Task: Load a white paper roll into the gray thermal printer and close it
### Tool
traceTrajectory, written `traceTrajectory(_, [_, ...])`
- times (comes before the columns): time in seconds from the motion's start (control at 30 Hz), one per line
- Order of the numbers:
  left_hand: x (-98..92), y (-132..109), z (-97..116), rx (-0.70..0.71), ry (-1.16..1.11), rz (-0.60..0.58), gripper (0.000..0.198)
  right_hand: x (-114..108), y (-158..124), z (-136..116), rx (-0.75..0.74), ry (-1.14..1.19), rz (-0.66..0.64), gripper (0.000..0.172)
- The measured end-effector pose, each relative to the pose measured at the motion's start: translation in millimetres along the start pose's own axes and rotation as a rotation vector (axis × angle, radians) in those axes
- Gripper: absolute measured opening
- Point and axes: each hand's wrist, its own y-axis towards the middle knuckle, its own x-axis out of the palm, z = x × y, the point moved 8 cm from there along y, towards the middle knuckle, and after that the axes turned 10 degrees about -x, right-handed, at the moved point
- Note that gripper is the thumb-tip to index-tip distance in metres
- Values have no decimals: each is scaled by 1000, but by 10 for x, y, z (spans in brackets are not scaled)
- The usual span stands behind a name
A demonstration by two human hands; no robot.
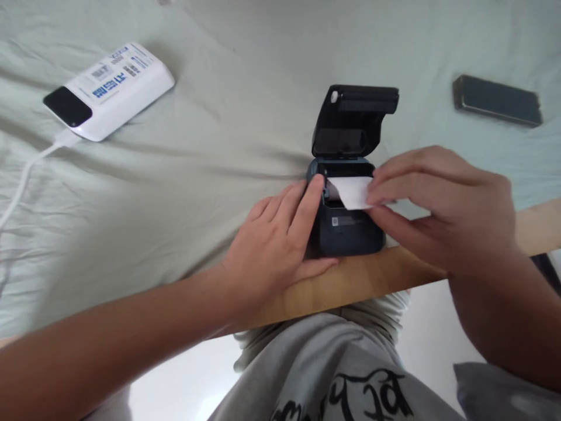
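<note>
A small dark portable label printer (350, 234) stands at the near edge of the bed-like surface, its black lid (346, 120) raised. My left hand (280, 234) holds the printer's left side, index fingertip at the rim of the open compartment and thumb along the front base. Out of the compartment comes a white paper strip (356, 194). My right hand (447, 204) is closed on the strip's right end, pinching it between thumb and fingers just above the printer. The paper and my right fingers hide much of the compartment's inside.
A white power bank (127, 88) with a printed label and black display lies at the far left, a white cable (28, 169) plugged into it. A dark rectangular object (497, 100) rests at the far right. Pale green cloth (219, 117) covers the surface behind a wooden edge (350, 286).
</note>
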Motion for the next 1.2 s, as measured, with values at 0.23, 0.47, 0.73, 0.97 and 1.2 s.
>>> traceTrajectory(0.23, [-38, -4, -1, 35, -61, -58, 58, -31, -204, -61, 12, 56, 32, 10])
traceTrajectory(0.47, [-23, -3, -4, 56, -92, -87, 51, 81, -37, 367, 223, -138, 5, 57])
traceTrajectory(0.73, [-19, -12, 16, 50, -140, -79, 43, -148, -411, 119, 352, 11, 154, 47])
traceTrajectory(0.97, [-10, -24, -20, 10, -87, -67, 74, 191, -606, -84, 297, 114, 132, 65])
traceTrajectory(1.2, [-13, 12, 11, -18, -34, -66, 77, 221, -664, -72, 319, 26, 126, 52])
